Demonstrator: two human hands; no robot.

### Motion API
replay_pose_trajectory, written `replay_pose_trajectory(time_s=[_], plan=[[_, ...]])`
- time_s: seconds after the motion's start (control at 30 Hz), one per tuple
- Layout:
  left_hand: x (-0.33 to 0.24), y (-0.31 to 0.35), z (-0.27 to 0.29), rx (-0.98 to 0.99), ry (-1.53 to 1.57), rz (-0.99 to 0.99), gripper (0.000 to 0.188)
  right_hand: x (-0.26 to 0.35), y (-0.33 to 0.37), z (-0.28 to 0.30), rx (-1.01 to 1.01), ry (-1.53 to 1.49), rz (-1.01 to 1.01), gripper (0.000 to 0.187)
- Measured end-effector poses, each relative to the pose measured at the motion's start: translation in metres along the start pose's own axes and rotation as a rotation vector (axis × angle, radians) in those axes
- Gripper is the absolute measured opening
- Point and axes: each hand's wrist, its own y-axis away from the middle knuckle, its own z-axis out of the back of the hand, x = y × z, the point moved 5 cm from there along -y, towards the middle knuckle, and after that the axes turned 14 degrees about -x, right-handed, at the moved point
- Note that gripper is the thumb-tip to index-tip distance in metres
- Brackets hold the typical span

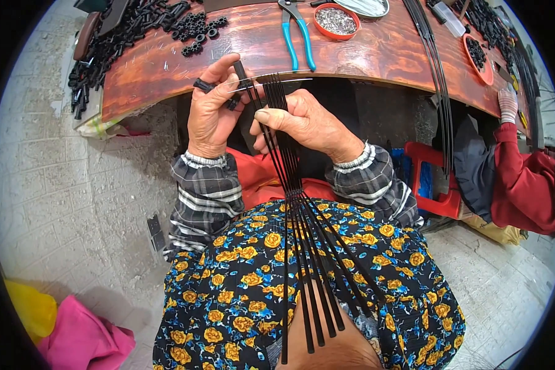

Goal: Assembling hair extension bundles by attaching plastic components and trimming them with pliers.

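Observation:
A bundle of thin black ribs point(294, 192), like umbrella ribs, rises from my lap toward the table edge. Its lower ends fan out over my flowered apron point(246, 259). My right hand point(305, 120) is closed round the upper part of the bundle, thumb on top. To its left, my left hand point(214, 102) grips a black plastic piece point(201, 85), partly hidden by its fingers. A thin silvery wire point(296, 80) runs from the left fingertips across the tops of the ribs. One rib's broader black tip point(239, 69) stands beside the left index finger.
On the wooden table point(246, 46) lie heaped black plastic parts point(135, 34), blue-handled pliers point(298, 37) and a red dish point(337, 21) of small metal bits. More long black rods point(439, 80) overhang the edge. At right are a red stool point(435, 206) and another person's red sleeve point(518, 179).

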Motion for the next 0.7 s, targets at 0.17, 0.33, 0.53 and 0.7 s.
replay_pose_trajectory(time_s=[0.17,0.33,0.53,0.7], plan=[[0.001,0.000,-0.001,-0.031,0.029,-0.026,0.037,-0.001,-0.002,-0.001,-0.005,-0.032,-0.007,0.033],[0.009,0.002,-0.005,-0.042,0.128,-0.046,0.036,-0.005,-0.003,0.002,-0.046,-0.034,-0.018,0.032],[0.007,0.013,-0.007,-0.159,0.143,-0.011,0.040,-0.008,-0.006,0.004,-0.052,-0.017,-0.055,0.032],[-0.001,0.026,-0.019,-0.129,-0.015,-0.036,0.046,-0.011,-0.008,0.005,-0.066,-0.079,-0.061,0.031]])
